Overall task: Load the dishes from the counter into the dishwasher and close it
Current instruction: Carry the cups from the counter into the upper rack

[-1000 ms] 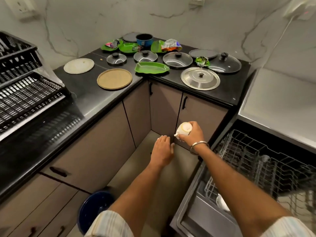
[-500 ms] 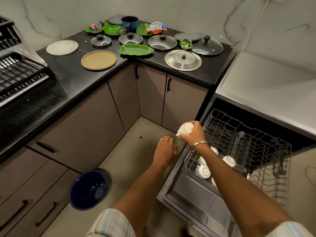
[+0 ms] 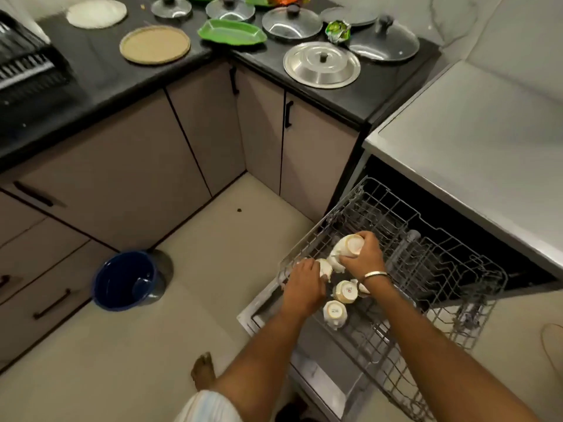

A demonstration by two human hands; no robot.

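Note:
The dishwasher's grey wire rack is pulled out over the open door. My right hand grips an upside-down cream cup just above the rack's left end. My left hand lies over another cream cup at the rack's left edge; its fingers are hidden, so the hold is unclear. Two more cups sit upside down in the rack below my hands. On the black counter lie a steel lid, a green tray, a tan plate and several glass lids.
A blue bucket stands on the floor left of the dishwasher. My bare foot is beside the open door. A black dish rack sits on the counter at far left. Cabinet doors with black handles line the corner.
The view tilted down toward the dishwasher. Both hands dropped from mid-air to the rack's left end, the right still holding the cup, the left now over a cup in the rack.

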